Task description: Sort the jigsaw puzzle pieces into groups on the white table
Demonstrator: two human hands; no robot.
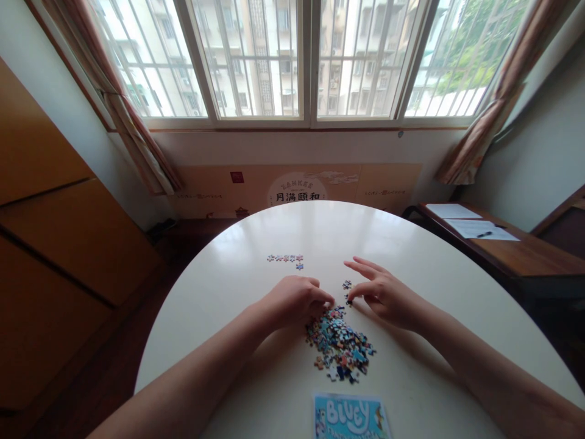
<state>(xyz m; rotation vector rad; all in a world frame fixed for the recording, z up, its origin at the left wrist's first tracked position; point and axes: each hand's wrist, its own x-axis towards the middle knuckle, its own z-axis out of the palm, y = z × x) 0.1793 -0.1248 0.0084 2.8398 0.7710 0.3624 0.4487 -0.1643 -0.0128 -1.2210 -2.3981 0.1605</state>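
Observation:
A loose heap of jigsaw puzzle pieces (340, 341), mostly blue with some orange and dark ones, lies on the white round table. My left hand (295, 300) is curled at the heap's far left edge, fingertips down among the pieces; whether a piece is pinched there is hidden. To the right, my right hand (381, 291) has its fingers spread, with the index fingertip touching a dark puzzle piece (348, 300) on the tabletop. Just beyond that fingertip lies another small piece (347, 284).
A short row of puzzle pieces (286, 258) lies farther back, with one blue piece (300, 266) below its right end. Near me is a blue "Bluey" picture (351, 417). A wooden desk (539, 253) with papers and a pen stands right of the round table (205, 292).

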